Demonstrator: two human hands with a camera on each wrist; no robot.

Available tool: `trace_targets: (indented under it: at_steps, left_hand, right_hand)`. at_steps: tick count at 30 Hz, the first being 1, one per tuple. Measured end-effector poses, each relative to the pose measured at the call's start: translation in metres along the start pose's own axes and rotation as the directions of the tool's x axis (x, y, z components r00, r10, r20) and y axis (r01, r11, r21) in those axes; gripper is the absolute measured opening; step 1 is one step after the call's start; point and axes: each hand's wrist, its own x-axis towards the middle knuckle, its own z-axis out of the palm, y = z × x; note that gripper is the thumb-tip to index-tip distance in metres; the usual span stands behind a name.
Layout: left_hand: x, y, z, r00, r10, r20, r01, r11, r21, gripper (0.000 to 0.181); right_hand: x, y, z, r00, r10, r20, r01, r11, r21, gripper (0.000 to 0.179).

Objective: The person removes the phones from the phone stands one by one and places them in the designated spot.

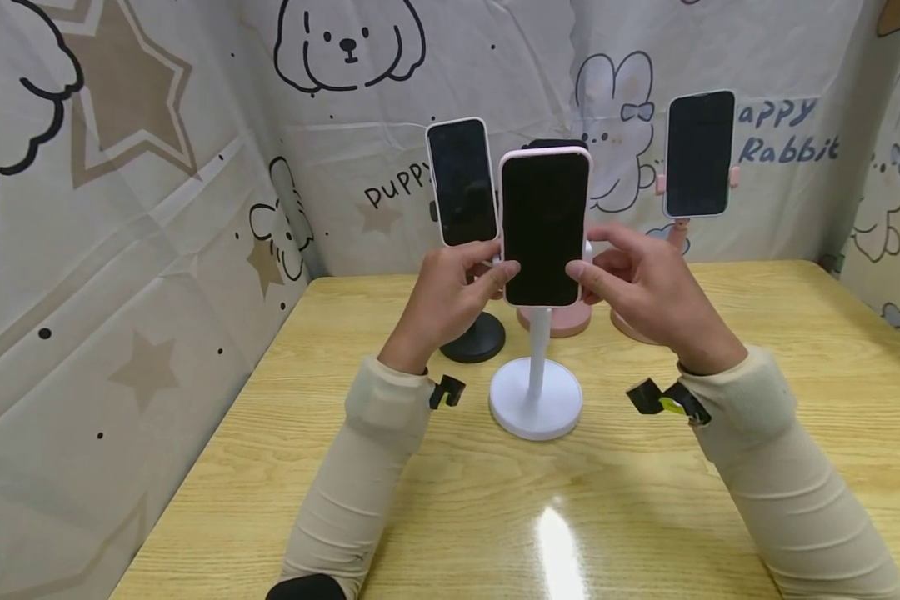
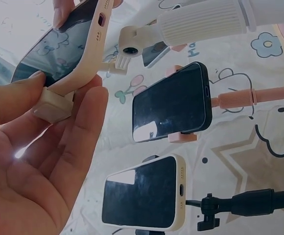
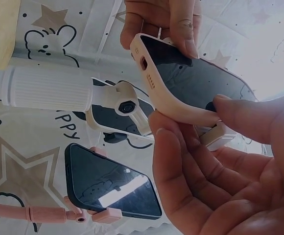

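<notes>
A smartphone (image 1: 544,229) in a pale pink case stands upright at the top of a white phone stand (image 1: 536,400), its dark screen facing me. My left hand (image 1: 450,292) pinches its left edge, the thumb on the screen's lower corner and the fingers behind. On the opposite edge my right hand (image 1: 645,292) grips the phone likewise. A white clamp arm (image 2: 54,108) lies against the phone's side by the left fingers, and another clamp arm (image 3: 220,137) shows near the right fingers. The phone's back is hidden in the head view.
Behind stand a white-cased phone (image 1: 461,179) above a black round base (image 1: 476,337), and a dark phone (image 1: 699,154) on a pink stand (image 1: 678,233). Another pink base (image 1: 562,321) shows behind the white stand, on the wooden table (image 1: 307,417). Printed cloth (image 1: 195,333) hangs around the table.
</notes>
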Motion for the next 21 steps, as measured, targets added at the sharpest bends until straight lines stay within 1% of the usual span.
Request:
trace_targets:
  at_steps: [4, 8, 13, 17, 21]
  left_hand:
    - [0.0005, -0.0001, 0.0009, 1.000, -0.004, -0.005, 0.004, 1.000, 0.013, 0.037]
    - [0.0007, -0.0007, 0.0017, 1.000, 0.002, -0.009, -0.002, 1.000, 0.004, 0.035]
    - [0.0011, -0.0002, 0.0030, 1.000, 0.018, -0.015, -0.018, 1.000, 0.004, 0.029]
    - [0.0020, -0.0002, 0.0034, 0.999, 0.034, -0.021, -0.034, 0.999, 0.004, 0.022]
    - [0.0023, -0.0003, 0.0030, 0.999, 0.041, -0.022, -0.040, 0.999, 0.008, 0.021]
  right_hand:
    - [0.0002, 0.0005, 0.0003, 1.000, -0.002, -0.010, 0.002, 1.000, -0.003, 0.039]
    - [0.0001, 0.0010, 0.0005, 1.000, 0.012, -0.019, -0.012, 1.000, -0.012, 0.040]
    - [-0.0001, 0.0004, 0.0001, 0.999, 0.039, -0.024, -0.039, 0.999, -0.006, 0.042]
    - [0.0008, 0.0004, 0.0000, 0.999, 0.043, -0.025, -0.043, 0.999, 0.006, 0.041]
    - [0.0014, 0.0007, -0.0001, 0.999, 0.051, -0.019, -0.051, 0.999, 0.018, 0.040]
